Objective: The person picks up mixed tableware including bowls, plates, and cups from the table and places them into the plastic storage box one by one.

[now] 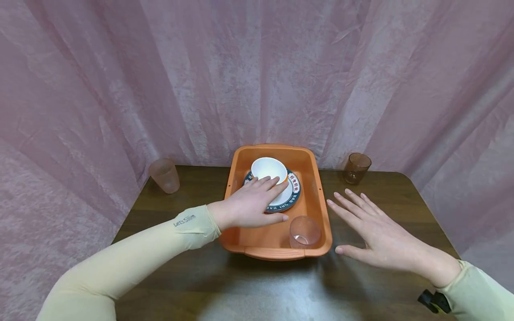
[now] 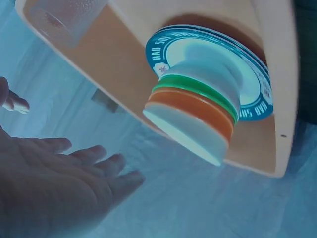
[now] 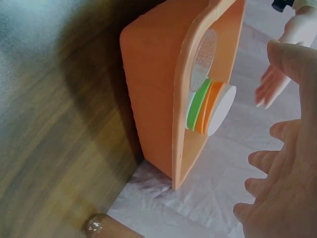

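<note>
My left hand (image 1: 250, 204) hovers over an orange plastic basin (image 1: 276, 253), fingers straight and holding nothing. Under and beyond it, stacked bowls (image 1: 268, 167) with white insides stand on plates (image 1: 296, 187) with dark teal, lettered rims. Green and orange bands show on the bowls (image 2: 198, 104) in the left wrist view, where the hand is apart from them. A clear, pinkish tumbler (image 1: 305, 232) is in the basin's near right corner. To the right of the basin my right hand (image 1: 373, 234) is held above the table with its fingers spread, touching nothing.
A frosted tumbler (image 1: 164, 176) stands at the table's back left, and a brown glass (image 1: 356, 168) at the back right. Behind the wooden table (image 1: 172, 285) hangs a pink curtain (image 1: 257, 80), close to the basin's far end.
</note>
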`<act>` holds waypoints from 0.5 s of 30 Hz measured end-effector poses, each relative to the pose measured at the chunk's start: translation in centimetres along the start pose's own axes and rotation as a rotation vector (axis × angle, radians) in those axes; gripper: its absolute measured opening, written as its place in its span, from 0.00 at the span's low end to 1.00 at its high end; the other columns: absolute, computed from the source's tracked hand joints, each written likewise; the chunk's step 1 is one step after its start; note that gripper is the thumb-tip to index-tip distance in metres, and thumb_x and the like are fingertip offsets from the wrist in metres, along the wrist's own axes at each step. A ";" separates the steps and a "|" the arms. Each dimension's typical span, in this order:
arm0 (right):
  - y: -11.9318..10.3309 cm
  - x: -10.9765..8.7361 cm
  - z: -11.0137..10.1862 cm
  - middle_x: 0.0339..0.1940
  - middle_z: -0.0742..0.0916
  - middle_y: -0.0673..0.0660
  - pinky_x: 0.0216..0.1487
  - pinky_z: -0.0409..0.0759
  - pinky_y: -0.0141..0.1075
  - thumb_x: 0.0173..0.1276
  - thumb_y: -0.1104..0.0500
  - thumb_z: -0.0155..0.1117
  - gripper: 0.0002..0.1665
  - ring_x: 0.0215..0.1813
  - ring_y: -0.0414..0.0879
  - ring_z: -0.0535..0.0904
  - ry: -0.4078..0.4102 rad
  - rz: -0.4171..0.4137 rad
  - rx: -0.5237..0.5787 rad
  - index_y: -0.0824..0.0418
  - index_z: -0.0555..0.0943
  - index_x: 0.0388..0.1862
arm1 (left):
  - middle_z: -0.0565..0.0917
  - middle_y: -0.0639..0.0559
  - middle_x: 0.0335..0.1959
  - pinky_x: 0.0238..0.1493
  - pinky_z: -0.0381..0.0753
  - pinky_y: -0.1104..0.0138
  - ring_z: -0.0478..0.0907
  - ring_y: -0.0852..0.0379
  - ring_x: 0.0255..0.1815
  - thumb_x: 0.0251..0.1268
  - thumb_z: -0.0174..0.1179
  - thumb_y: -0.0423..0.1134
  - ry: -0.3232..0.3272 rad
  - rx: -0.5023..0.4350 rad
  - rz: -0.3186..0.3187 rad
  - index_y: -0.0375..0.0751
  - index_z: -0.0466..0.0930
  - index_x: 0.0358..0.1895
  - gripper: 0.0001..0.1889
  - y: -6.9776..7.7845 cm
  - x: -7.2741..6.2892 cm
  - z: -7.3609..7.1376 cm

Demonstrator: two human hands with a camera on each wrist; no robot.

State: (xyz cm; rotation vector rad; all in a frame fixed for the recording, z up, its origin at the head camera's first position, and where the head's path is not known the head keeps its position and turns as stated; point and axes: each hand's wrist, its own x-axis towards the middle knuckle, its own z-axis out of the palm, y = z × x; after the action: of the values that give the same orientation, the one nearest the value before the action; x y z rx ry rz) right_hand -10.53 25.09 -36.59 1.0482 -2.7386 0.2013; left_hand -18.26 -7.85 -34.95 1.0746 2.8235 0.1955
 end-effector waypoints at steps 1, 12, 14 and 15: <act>0.0 0.0 0.0 0.84 0.61 0.55 0.84 0.29 0.34 0.63 0.30 0.66 0.59 0.86 0.53 0.46 0.002 -0.001 0.003 0.46 0.50 0.84 | 0.56 0.46 0.83 0.81 0.51 0.43 0.51 0.44 0.84 0.69 0.46 0.74 0.017 0.030 0.011 0.56 0.46 0.83 0.46 0.0 -0.3 0.0; 0.0 0.4 0.0 0.85 0.58 0.54 0.84 0.27 0.37 0.63 0.31 0.68 0.59 0.86 0.55 0.45 -0.016 0.029 0.025 0.44 0.49 0.84 | 0.47 0.49 0.85 0.83 0.37 0.43 0.43 0.46 0.86 0.68 0.42 0.77 0.089 0.160 0.022 0.63 0.46 0.83 0.45 -0.2 -3.4 0.7; 0.0 0.4 0.0 0.85 0.58 0.54 0.84 0.27 0.37 0.63 0.31 0.68 0.59 0.86 0.55 0.45 -0.018 0.034 0.024 0.43 0.49 0.84 | 0.47 0.49 0.85 0.83 0.37 0.43 0.42 0.46 0.86 0.67 0.42 0.77 0.095 0.163 0.015 0.63 0.46 0.83 0.45 -0.3 -3.7 0.8; 0.0 0.5 0.0 0.85 0.58 0.54 0.84 0.27 0.37 0.63 0.31 0.68 0.59 0.86 0.55 0.45 -0.020 0.036 0.020 0.43 0.49 0.84 | 0.47 0.49 0.85 0.83 0.37 0.43 0.42 0.45 0.86 0.67 0.42 0.77 0.097 0.160 0.012 0.62 0.46 0.83 0.45 -0.3 -3.8 0.8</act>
State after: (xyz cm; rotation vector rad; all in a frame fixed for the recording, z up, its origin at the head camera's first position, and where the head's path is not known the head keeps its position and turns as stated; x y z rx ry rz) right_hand -10.83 24.75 -36.50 1.0124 -2.7798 0.2249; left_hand -15.49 -10.58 -35.54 1.1426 2.9627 0.0224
